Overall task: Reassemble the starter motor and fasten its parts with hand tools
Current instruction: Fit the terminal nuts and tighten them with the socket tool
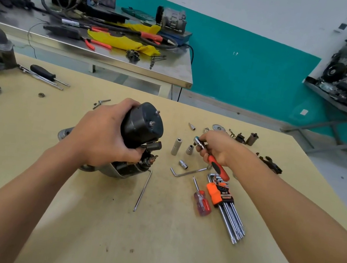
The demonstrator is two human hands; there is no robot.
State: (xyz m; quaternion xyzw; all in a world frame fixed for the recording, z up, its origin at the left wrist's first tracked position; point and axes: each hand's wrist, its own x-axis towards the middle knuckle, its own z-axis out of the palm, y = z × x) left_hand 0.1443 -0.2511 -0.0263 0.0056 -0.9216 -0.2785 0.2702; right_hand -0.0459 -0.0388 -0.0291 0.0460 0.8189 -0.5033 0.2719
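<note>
Both forearms reach forward — left hand (103, 135) clasps the starter motor (144, 124), right hand (218, 148) grips the ratchet (218, 168)

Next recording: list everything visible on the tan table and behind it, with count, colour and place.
Black cylindrical starter motor: one, black, table centre.
Silver steel sockets: three, silver, between motor and right hand.
Orange-and-black-handled ratchet wrench: one, orange and black, in right hand.
Loose L-shaped hex keys: two, silver, beside motor.
Hex key set in orange holder: one, silver and orange, near right.
Red transparent-handled screwdriver: one, red, left of set.
Black-handled screwdriver: one, black, far left.
Tan wooden table: one, tan, foreground.
Steel bench: one, grey, behind table.
Left hand: one, grips motor.
Right hand: one, grips ratchet.
</note>
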